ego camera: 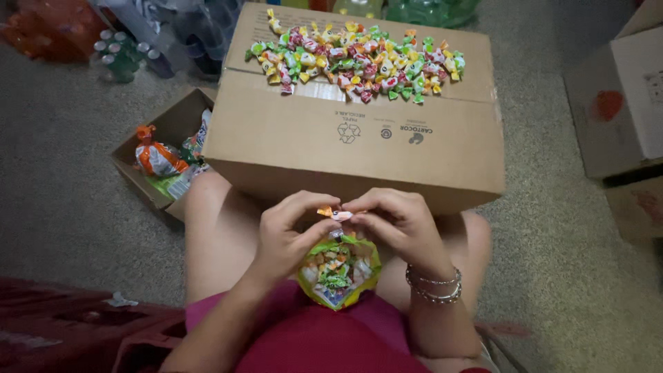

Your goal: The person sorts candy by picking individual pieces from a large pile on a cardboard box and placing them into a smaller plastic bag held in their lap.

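Note:
A small clear bag of wrapped sweets [338,271], yellow-green at its edges, rests in my lap. Both hands grip its gathered neck. My left hand [286,235] pinches the neck from the left, and my right hand [400,222], with bracelets on the wrist, pinches it from the right. An orange tie or ribbon [327,211] shows between my fingertips at the top of the bag. Just beyond my hands stands a closed cardboard box [352,145] with a heap of loose wrapped sweets [356,61] in red, green, yellow and orange on its top.
A small open cardboard box [166,131] at the left holds filled, tied sweet bags [157,159]. Another carton [621,103] stands at the right. Packs of bottles [124,52] lie at the far left on the grey carpet. A dark red cloth [62,324] lies at lower left.

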